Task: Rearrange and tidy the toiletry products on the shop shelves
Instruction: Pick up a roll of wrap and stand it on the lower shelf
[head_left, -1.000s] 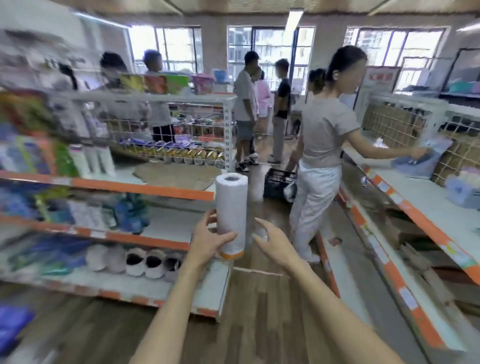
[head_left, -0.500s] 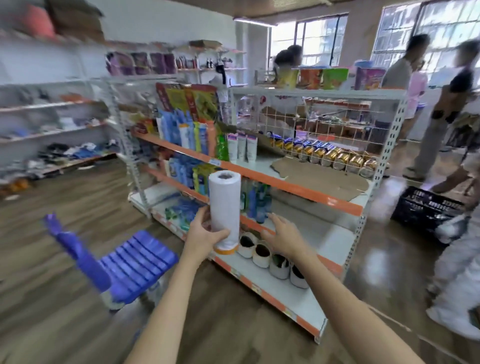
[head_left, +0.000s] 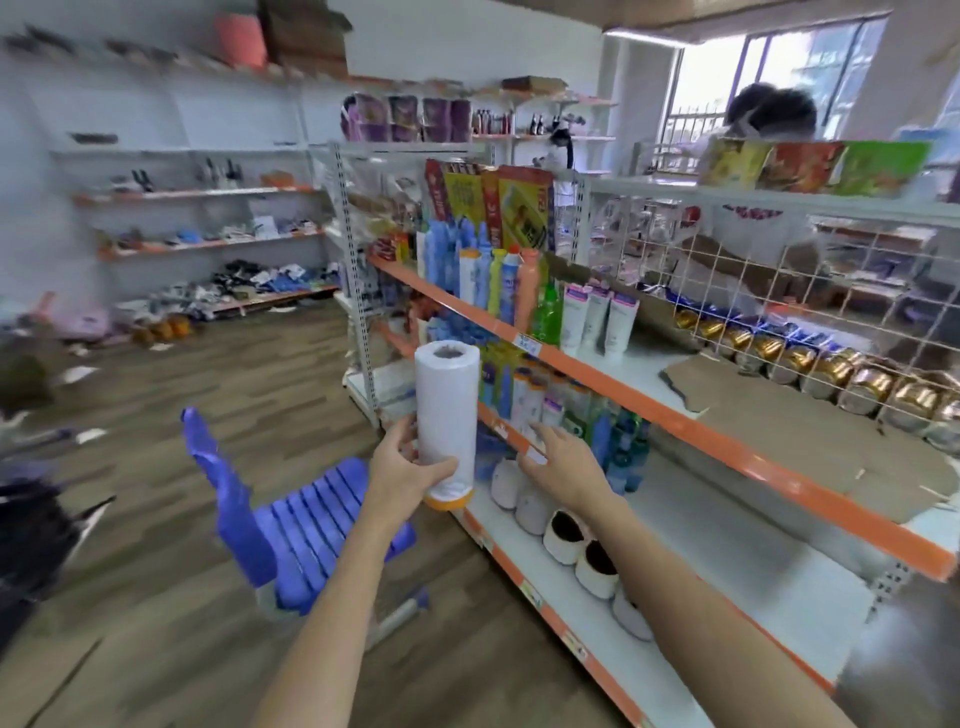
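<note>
My left hand (head_left: 402, 467) grips a tall white paper roll (head_left: 448, 410) with an orange band at its base, held upright in front of the shelf unit (head_left: 691, 426). My right hand (head_left: 563, 465) is open, fingers spread, just right of the roll and near the middle shelf's orange edge. Blue, yellow and orange bottles (head_left: 488, 278) and white tubes (head_left: 597, 319) stand on the upper shelf. More bottles (head_left: 571, 410) fill the middle shelf. White slippers (head_left: 566, 535) line the bottom shelf.
A blue plastic chair (head_left: 291, 540) stands on the wooden floor left of the shelf. Cardboard (head_left: 789, 415) lies on the upper shelf beside gold tins (head_left: 810, 358). Wall shelves (head_left: 197, 239) with goods run along the back left. A person (head_left: 769, 124) is behind the wire partition.
The view has swung left from the aisle with people to the toiletry shelf. My left hand still holds the roll; my right hand has stayed open beside it, closer to the shelf.
</note>
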